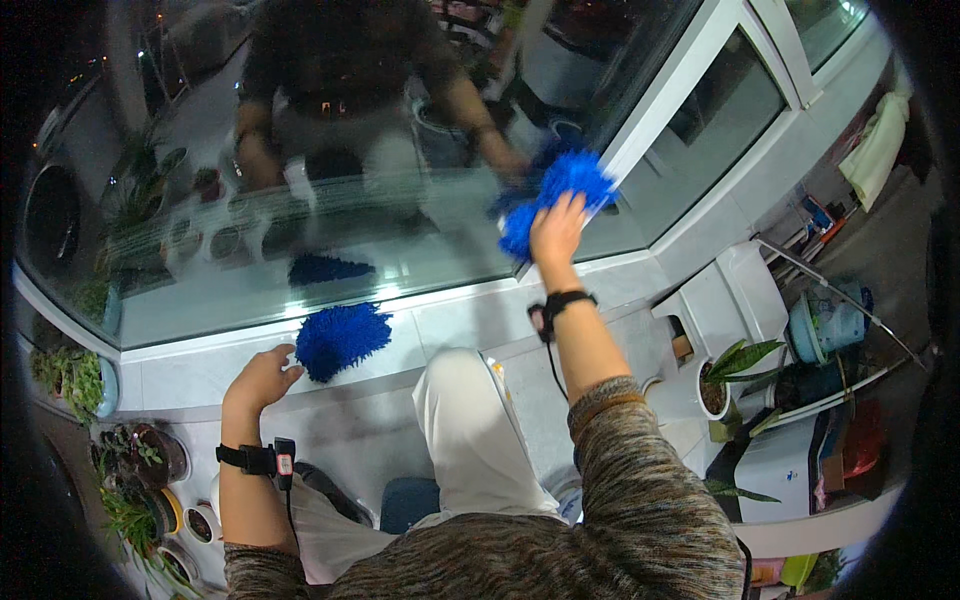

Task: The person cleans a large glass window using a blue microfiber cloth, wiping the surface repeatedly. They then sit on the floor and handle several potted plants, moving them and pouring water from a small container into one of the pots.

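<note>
With my right hand point(559, 229) I hold a bright blue chenille cleaning cloth point(574, 176) against the window glass, beside the white upright frame point(675, 82). My fingers lie spread over its shaggy pile, and part of it is hidden under the hand. A second, darker blue chenille cloth point(343, 339) rests on the pale tiled sill point(409, 330), and its reflection shows in the glass. My left hand point(262, 379) is just left of that cloth, fingers loosely curled and apart, holding nothing. Whether its fingertips touch the pile, I cannot tell. Streaks run across the large window pane point(420, 202).
Several potted plants point(157, 454) stand at the left. On the right are a potted plant with long leaves point(716, 390), a white plastic stool point(724, 300), a light-blue bucket point(814, 322) and a metal pole point(832, 289). My knee point(465, 397) is close to the sill.
</note>
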A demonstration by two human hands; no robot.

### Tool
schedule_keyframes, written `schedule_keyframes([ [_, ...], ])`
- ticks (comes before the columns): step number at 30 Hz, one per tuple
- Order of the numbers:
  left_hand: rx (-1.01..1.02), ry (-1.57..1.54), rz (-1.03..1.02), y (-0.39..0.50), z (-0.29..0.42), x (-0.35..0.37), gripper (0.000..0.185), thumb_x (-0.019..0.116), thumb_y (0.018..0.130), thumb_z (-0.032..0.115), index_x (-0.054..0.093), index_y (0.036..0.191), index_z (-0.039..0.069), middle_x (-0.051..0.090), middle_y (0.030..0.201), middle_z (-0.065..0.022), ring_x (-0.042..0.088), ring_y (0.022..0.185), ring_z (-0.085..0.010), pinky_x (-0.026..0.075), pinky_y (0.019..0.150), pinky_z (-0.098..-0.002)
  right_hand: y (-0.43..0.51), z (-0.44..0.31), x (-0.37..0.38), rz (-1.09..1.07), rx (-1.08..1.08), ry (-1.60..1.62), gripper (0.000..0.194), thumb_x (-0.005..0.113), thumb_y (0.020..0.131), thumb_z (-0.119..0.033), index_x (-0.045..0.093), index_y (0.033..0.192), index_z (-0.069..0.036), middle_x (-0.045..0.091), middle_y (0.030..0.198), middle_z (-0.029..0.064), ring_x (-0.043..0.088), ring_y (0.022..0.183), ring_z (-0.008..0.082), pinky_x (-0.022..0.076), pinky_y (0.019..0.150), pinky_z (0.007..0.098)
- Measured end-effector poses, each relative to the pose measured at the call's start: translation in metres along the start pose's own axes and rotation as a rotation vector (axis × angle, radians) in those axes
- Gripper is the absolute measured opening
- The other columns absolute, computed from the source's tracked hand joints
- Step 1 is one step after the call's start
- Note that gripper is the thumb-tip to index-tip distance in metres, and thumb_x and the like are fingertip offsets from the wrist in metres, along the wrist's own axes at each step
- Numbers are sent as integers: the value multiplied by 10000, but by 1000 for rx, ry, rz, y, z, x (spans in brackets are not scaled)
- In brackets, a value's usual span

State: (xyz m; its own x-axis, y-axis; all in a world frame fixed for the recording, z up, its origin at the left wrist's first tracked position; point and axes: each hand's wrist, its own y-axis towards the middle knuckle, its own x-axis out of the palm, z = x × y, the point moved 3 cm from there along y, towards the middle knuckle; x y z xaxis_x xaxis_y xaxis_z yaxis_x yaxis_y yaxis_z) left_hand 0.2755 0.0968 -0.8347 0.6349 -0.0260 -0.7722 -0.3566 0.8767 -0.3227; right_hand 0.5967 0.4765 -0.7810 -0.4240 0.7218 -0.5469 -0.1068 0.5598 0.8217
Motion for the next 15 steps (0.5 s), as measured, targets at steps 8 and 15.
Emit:
schedule_keyframes([
  [8,40,-13,10,-2,5,-1,464,625,836,266,557,1196,-20,622,1078,-256,610,1000,-384,481,859,-411,30,19,-32,67,-108,492,602,517,756,-33,369,1329,81,463,1227,303,438,1149,448,331,1016,461],
  [15,-33,61,14,-14,-7,-3,445,599,854,254,539,1218,6,617,1091,-252,608,998,-385,478,876,-415,113,-71,-62,397,110,256,512,590,718,-46,459,1207,37,460,1164,250,427,1099,412,343,964,474],
])
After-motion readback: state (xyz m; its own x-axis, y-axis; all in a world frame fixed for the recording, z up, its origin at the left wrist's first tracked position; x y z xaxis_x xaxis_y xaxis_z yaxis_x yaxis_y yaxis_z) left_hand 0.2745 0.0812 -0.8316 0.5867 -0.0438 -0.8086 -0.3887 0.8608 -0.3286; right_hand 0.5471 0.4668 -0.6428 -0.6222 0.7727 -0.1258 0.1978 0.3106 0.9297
